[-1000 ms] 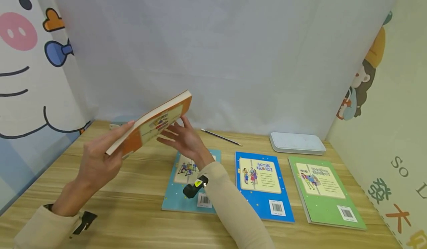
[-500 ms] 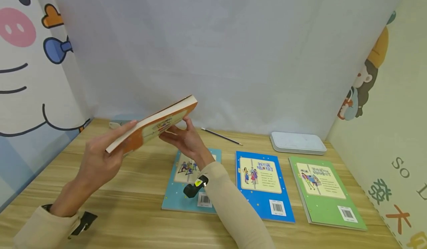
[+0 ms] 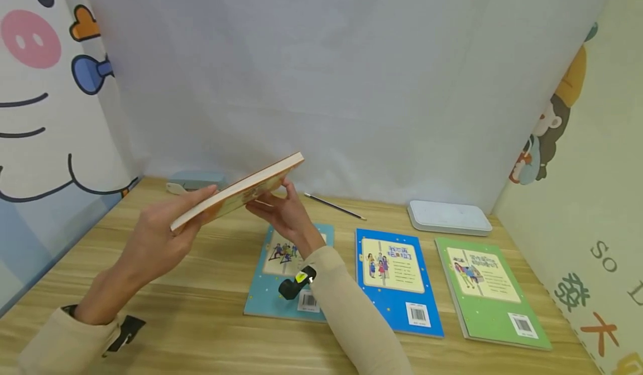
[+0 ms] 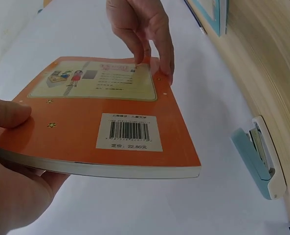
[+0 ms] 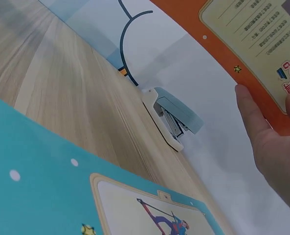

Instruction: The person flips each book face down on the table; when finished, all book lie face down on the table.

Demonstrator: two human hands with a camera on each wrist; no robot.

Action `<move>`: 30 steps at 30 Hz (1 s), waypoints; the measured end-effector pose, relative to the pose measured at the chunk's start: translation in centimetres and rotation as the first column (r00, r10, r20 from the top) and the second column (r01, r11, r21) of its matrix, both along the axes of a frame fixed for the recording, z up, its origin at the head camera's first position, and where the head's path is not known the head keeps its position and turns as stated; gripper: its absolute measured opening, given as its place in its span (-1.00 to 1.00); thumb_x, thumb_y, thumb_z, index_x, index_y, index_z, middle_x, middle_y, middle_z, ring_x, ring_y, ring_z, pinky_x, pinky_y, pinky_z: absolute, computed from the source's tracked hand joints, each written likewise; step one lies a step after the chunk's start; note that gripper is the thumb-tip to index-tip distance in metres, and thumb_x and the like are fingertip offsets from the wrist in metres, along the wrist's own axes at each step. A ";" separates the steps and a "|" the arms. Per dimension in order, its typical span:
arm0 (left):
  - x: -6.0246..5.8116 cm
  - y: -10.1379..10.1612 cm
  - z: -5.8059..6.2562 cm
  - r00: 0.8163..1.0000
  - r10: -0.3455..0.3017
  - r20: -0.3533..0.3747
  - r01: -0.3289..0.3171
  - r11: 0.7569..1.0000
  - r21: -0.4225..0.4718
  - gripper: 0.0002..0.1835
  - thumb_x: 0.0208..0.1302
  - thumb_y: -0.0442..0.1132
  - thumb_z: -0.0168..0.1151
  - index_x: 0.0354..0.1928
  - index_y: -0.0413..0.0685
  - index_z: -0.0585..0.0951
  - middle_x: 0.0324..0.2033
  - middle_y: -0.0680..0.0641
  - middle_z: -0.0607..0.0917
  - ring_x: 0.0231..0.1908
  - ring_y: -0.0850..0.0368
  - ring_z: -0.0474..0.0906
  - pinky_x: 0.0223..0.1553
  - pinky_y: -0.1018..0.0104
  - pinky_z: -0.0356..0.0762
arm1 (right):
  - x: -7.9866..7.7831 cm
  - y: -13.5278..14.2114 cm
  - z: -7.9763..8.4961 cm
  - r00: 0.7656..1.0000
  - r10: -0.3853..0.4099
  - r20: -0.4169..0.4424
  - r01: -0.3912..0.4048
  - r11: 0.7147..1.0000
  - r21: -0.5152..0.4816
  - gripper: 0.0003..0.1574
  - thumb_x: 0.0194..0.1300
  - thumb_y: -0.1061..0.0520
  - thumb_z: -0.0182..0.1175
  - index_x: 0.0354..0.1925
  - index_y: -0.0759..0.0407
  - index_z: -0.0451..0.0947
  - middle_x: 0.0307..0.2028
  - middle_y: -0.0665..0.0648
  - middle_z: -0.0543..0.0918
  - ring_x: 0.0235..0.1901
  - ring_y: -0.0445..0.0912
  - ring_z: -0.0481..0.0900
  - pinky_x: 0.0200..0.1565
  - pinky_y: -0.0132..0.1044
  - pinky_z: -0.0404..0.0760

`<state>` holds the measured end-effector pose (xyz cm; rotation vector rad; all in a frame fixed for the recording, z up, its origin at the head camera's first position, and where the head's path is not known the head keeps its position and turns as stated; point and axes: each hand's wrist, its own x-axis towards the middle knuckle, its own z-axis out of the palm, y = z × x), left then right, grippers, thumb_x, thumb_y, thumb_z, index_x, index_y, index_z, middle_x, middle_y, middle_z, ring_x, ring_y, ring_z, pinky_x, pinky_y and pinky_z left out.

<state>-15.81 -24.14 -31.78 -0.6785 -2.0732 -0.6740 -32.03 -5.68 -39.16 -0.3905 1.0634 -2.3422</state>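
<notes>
An orange book (image 4: 81,142) is held up above the table, its barcode side turned away from the head camera and its page edge towards it. My left hand (image 3: 163,230) grips its near left end, the thumb lying over the cover in the left wrist view and the fingers on the other face. At the far end my right hand (image 3: 286,213) pinches the book, one finger along its edge in the right wrist view. Beneath the right forearm lies a teal book (image 3: 261,291), partly hidden by the sleeve.
A blue book (image 3: 374,302) and a green book (image 3: 487,313) lie to the right on the wooden table (image 3: 201,319). Behind them are a pencil (image 3: 334,206) and a pale pencil case (image 3: 449,217). A blue-and-white stapler (image 5: 171,115) stands at the back left, near the wall.
The orange book has tilted flatter and shifted slightly right and down, showing less of its cover to the head view. My right fingers, spread earlier, have drawn in at the book's far end.
</notes>
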 end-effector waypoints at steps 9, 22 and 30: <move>0.2 -0.7 0.7 0.998 0.066 -0.012 -0.066 0.995 -0.079 -0.36 -0.11 -0.70 0.39 0.13 -0.28 0.64 -0.32 -0.32 0.78 -0.59 0.04 0.60 -0.61 0.56 0.31 | -0.1 0.1 0.1 1.000 -0.021 0.001 0.021 0.999 0.036 -0.58 0.49 0.38 -0.03 0.05 -0.13 0.25 0.19 0.34 0.46 0.36 0.41 0.33 0.32 0.10 0.45; -0.1 -2.0 2.0 0.994 0.099 0.039 -0.077 0.924 -0.375 -0.16 -0.10 -0.60 0.43 0.30 0.10 0.52 0.25 -0.29 0.55 -0.63 0.21 0.44 -0.63 0.40 0.29 | 0.1 0.4 0.2 0.999 -0.050 -0.020 0.052 0.993 0.104 -0.58 0.48 0.36 0.02 0.07 -0.12 0.27 0.05 0.28 0.55 0.00 0.13 0.68 0.25 0.08 0.53; -0.1 -2.0 2.1 0.990 0.108 0.090 -0.064 0.917 -0.394 -0.28 -0.13 -0.65 0.39 0.18 -0.06 0.62 0.19 -0.31 0.59 -0.61 0.23 0.40 -0.66 0.47 0.16 | 0.3 0.7 0.3 0.998 -0.055 -0.019 0.057 0.990 0.132 -0.63 0.48 0.35 0.02 0.03 -0.10 0.26 0.05 0.30 0.55 0.12 0.23 0.63 0.24 0.08 0.54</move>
